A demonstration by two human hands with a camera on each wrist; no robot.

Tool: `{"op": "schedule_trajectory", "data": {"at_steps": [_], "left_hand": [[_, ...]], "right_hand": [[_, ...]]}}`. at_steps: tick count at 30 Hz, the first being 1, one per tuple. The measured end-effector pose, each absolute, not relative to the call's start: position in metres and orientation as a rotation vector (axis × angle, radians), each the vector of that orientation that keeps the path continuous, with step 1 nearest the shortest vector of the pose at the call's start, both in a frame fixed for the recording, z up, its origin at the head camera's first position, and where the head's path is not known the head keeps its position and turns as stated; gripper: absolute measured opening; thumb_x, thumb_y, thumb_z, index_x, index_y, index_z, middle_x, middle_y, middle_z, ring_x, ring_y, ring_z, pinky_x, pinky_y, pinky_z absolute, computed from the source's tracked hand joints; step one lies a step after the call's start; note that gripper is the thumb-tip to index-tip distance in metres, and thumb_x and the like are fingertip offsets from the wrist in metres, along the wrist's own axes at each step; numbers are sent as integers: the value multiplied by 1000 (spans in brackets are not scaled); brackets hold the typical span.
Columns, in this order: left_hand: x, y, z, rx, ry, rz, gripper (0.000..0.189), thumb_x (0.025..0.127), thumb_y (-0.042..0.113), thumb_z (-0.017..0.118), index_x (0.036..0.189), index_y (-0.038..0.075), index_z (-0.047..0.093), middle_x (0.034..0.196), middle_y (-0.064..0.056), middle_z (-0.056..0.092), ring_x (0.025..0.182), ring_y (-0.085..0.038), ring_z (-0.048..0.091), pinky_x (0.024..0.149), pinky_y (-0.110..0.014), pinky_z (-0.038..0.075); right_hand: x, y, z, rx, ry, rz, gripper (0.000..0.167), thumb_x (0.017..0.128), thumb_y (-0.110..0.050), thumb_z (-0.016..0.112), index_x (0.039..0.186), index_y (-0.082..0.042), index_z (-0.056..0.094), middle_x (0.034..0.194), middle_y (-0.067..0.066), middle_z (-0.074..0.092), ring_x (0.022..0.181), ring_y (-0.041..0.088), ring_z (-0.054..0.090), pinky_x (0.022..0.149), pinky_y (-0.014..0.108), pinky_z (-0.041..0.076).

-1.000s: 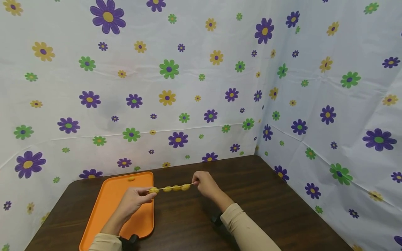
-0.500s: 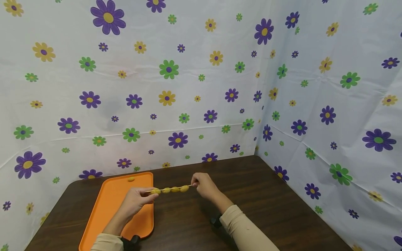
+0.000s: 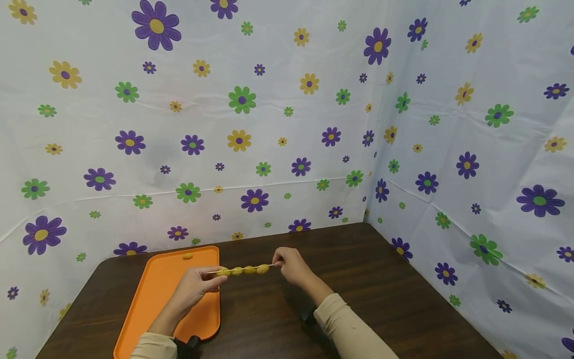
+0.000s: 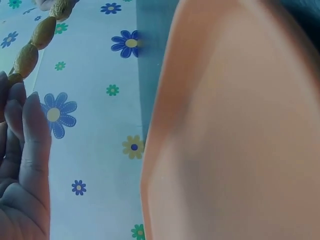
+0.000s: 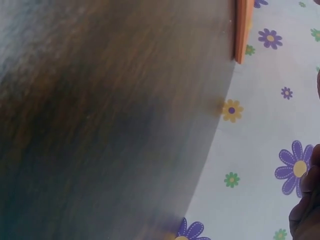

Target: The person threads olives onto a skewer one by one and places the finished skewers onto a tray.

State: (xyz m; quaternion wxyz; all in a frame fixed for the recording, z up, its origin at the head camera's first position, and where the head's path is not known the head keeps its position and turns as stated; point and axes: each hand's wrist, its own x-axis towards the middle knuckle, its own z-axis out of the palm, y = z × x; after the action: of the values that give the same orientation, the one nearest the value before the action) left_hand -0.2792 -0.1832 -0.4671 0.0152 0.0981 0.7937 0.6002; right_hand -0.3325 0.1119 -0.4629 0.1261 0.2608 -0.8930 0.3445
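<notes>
A thin pale skewer (image 3: 271,265) is held nearly level above the table, with several yellow, oval, fruit-like pieces (image 3: 249,269) threaded on it. My left hand (image 3: 189,290) pinches the leftmost oval piece (image 3: 222,272) between thumb and fingers, and the skewer's tip pokes out past it. At the opposite end, my right hand (image 3: 292,266) pinches the skewer with curled fingers. The left wrist view shows the wrinkled pieces (image 4: 43,33) in a row beyond the left hand (image 4: 25,165). Only the edge of the right hand (image 5: 307,200) appears in the right wrist view.
An orange tray (image 3: 148,299) lies on the dark wooden table (image 3: 358,289), beneath and behind the left hand. One loose yellow oval piece (image 3: 187,256) rests at its far end. A flower-patterned sheet (image 3: 269,124) hangs behind the table and along its right side.
The right hand and skewer have shifted slightly left. The leftmost piece now sits closer to the others, and more of the tip shows beyond it. Both hands keep their grip.
</notes>
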Motion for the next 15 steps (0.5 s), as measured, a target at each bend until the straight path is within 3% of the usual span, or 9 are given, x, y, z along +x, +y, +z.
{"op": "schedule_trajectory", "data": {"at_steps": [8,15], "left_hand": [[-278,-200,-463,239,2577,1723,36,105,11,57,140,2,60,97,-19,71,89,-31,63,68,-38,59],[-276,-236,-457,22,2756,1635,28,109,18,50,115,-2,69,87,-12,64,86,-29,57,69,-33,54]], "right_hand": [[-333,120,-467,709,-2589,1069,18,91,6,69,80,-8,64,77,-1,60,68,10,50,63,25,49],[-338,132,-474,733,-2524,1058,19,90,7,69,80,-8,63,77,-2,60,68,8,49,60,25,48]]}}
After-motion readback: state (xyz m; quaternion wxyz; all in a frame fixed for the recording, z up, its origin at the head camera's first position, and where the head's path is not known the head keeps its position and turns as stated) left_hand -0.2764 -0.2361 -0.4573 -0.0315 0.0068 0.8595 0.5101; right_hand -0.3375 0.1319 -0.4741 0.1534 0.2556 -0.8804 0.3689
